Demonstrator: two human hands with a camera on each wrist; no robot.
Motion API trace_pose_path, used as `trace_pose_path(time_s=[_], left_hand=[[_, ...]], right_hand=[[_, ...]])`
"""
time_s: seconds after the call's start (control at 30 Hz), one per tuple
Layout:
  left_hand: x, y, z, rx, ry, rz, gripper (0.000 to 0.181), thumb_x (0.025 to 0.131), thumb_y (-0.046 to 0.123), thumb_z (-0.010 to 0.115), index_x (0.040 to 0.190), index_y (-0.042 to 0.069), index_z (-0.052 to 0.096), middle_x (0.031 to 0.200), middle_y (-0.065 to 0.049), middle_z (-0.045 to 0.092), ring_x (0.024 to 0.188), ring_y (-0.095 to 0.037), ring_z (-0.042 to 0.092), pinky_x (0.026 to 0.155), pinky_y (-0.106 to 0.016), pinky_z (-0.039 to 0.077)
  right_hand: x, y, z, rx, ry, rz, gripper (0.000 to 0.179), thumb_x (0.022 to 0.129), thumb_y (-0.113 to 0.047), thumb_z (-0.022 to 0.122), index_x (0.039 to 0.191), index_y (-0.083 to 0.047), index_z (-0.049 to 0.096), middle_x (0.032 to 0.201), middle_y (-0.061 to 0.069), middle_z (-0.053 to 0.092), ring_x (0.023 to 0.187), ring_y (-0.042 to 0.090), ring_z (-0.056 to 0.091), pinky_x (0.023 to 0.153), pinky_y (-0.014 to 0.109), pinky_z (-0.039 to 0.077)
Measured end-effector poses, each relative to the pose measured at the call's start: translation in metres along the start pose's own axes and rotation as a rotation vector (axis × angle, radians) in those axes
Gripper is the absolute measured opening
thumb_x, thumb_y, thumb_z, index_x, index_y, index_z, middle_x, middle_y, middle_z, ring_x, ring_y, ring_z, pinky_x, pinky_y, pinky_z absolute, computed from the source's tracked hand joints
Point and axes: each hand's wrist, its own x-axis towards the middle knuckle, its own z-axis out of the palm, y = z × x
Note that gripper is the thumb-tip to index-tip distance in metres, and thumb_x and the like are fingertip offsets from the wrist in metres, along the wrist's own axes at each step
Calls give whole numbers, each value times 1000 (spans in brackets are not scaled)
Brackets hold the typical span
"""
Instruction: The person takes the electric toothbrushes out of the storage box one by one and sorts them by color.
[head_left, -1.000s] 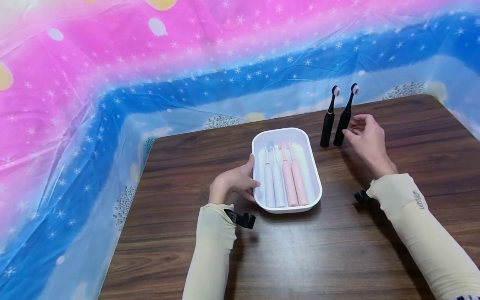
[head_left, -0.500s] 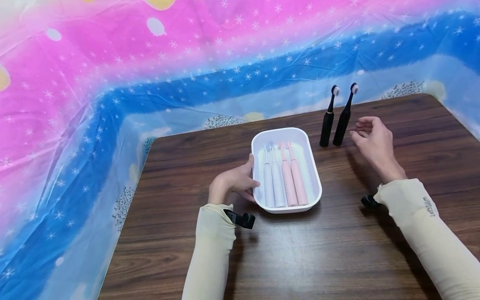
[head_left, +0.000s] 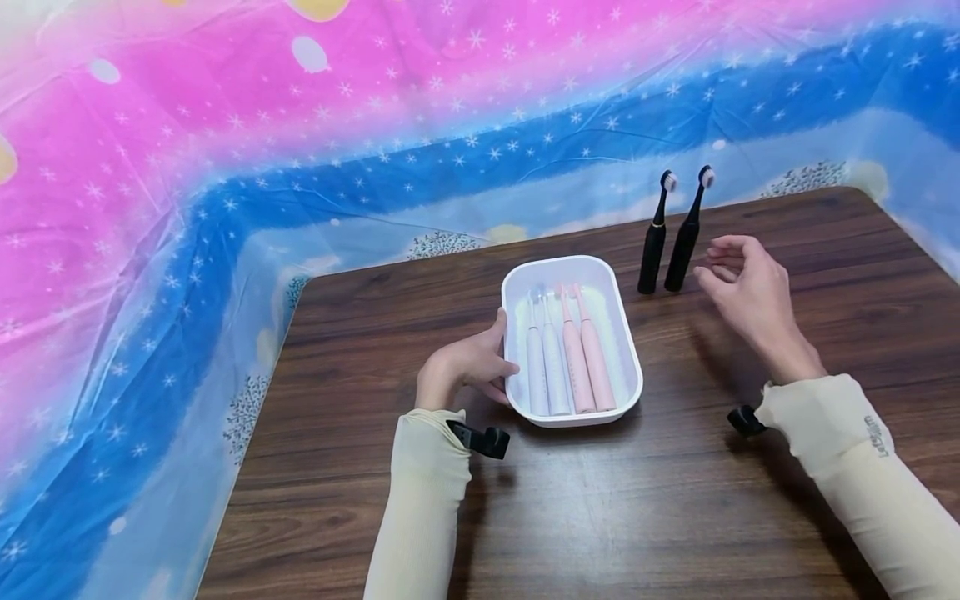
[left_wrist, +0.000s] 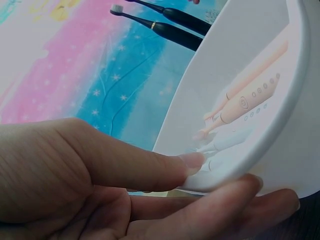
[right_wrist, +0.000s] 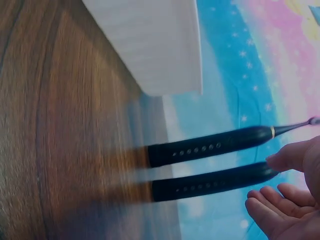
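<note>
My left hand [head_left: 468,362] grips the left side of a white plastic tray [head_left: 637,367]; in the left wrist view the thumb [left_wrist: 150,167] lies over the rim, with fingers outside the wall. Inside the tray lie two white electric toothbrushes [head_left: 556,375] and two pink electric toothbrushes [head_left: 597,367], side by side, heads toward the far end. Right of the tray, two black electric toothbrushes [head_left: 652,258] [head_left: 681,257] stand upright on their bases. My right hand [head_left: 753,300] hovers just right of them, fingers loosely bent, holding nothing; in the head view a gap separates it from the nearer brush.
Everything stands on a dark wood-grain table [head_left: 337,467] with rounded far corners. Behind its back edge hangs a pink and blue patterned cloth [head_left: 450,100]. Black wrist cameras [head_left: 487,440] sit on both cream sleeves [head_left: 427,500].
My right hand has drawn back a little to the right, away from the black toothbrushes, and its forearm has shifted right and nearer. Left hand and tray stay where they were.
</note>
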Motion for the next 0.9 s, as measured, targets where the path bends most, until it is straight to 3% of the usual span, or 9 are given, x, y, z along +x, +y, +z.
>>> trace_pose_path(time_s=[0.1, 0.33, 0.7, 0.9], left_hand=[[1, 0, 0, -1, 3, -2, 89, 99, 2, 48, 151, 28, -20, 125, -20, 44, 85, -30, 68, 79, -44, 60], [0, -1, 0, 1, 1, -1, 89, 99, 3, 48, 151, 28, -20, 126, -20, 44, 84, -30, 68, 81, -45, 59], [-1, 0, 0, -6, -6, 8, 89, 99, 2, 47, 150, 28, -22, 125, -20, 44, 81, -27, 68, 80, -46, 59], [-1, -1, 0, -3, -4, 11, 89, 99, 3, 47, 151, 28, -21, 123, -19, 46, 79, -26, 68, 79, -44, 60]], right_hand=[[-5, -7, 1, 16, 2, -18, 43, 92, -19, 63, 128, 1, 50, 122, 17, 59, 114, 31, 60, 95, 30, 52], [-10, -15, 5, 47, -2, -45, 42, 91, -18, 64, 127, 1, 51, 120, 18, 60, 112, 31, 60, 83, 1, 47], [-16, -28, 16, 92, -17, -87, 41, 91, -15, 64, 125, 2, 51, 119, 19, 60, 112, 31, 60, 86, 2, 47], [-16, -34, 23, 110, -38, -103, 39, 90, -13, 64, 124, 3, 51, 118, 20, 60, 112, 30, 60, 89, 9, 50]])
